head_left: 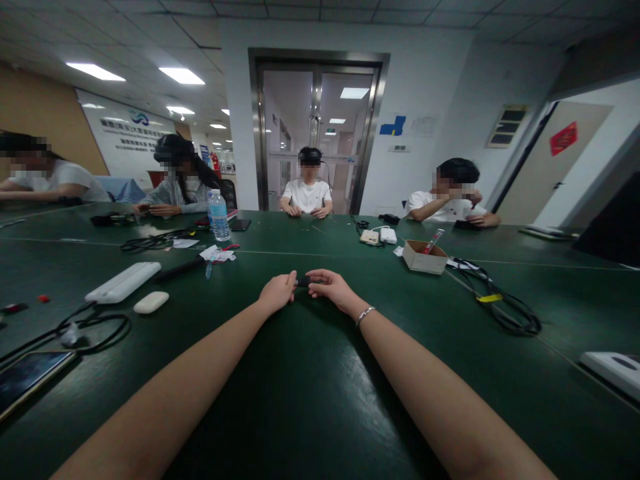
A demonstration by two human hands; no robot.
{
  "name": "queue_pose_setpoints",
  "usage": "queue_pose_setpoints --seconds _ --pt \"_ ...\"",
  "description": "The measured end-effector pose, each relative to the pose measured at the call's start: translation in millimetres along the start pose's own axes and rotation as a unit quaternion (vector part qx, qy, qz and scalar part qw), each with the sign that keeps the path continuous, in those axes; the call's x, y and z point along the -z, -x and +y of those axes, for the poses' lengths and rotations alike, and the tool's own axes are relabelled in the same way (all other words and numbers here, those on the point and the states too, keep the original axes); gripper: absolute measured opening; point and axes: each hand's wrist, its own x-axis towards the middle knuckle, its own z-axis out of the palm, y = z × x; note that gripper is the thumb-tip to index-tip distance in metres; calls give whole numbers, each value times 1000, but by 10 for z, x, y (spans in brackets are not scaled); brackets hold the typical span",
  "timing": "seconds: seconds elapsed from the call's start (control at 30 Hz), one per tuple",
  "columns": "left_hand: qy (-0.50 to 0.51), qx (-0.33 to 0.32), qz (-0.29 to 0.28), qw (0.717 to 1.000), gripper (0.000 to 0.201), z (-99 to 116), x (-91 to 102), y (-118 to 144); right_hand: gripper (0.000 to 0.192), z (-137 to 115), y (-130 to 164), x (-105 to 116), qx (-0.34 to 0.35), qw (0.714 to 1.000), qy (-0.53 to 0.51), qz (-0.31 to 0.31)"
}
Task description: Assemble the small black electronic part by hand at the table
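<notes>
Both hands meet over the green table (280, 400), out in front of me. Between them is a small dark object (303, 283), too small and shaded to name. My left hand (278, 293) is closed on its left end, fingers pressed together. On the other side my right hand (334, 288), with a silver bracelet (365, 316) at the wrist, pinches the right end between thumb and fingers. The fingers hide much of the object.
Left lie a white power strip (123, 283), a white oval case (151, 303), a phone (33, 380) and cables. A water bottle (219, 216) stands beyond. Right are a small box (425, 257), a coiled black cable (510, 313) and a white device (613, 373). Several people sit around the table.
</notes>
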Motion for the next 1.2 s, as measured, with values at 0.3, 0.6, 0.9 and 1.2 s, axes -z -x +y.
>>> queue_pose_setpoints --seconds 0.3,0.6,0.9,1.2 --pt "5 -19 15 1000 48 -47 -21 4 19 -15 -22 -29 -37 998 -19 50" --pt "143 -88 21 986 23 -112 -69 -67 12 -18 -39 -32 -52 995 -46 78" --pt "159 -68 14 985 32 -136 -77 -72 10 -46 -26 -41 -57 994 -54 79" --pt "182 -82 26 979 32 -155 -86 -99 11 -39 -29 -44 -54 994 -51 86"
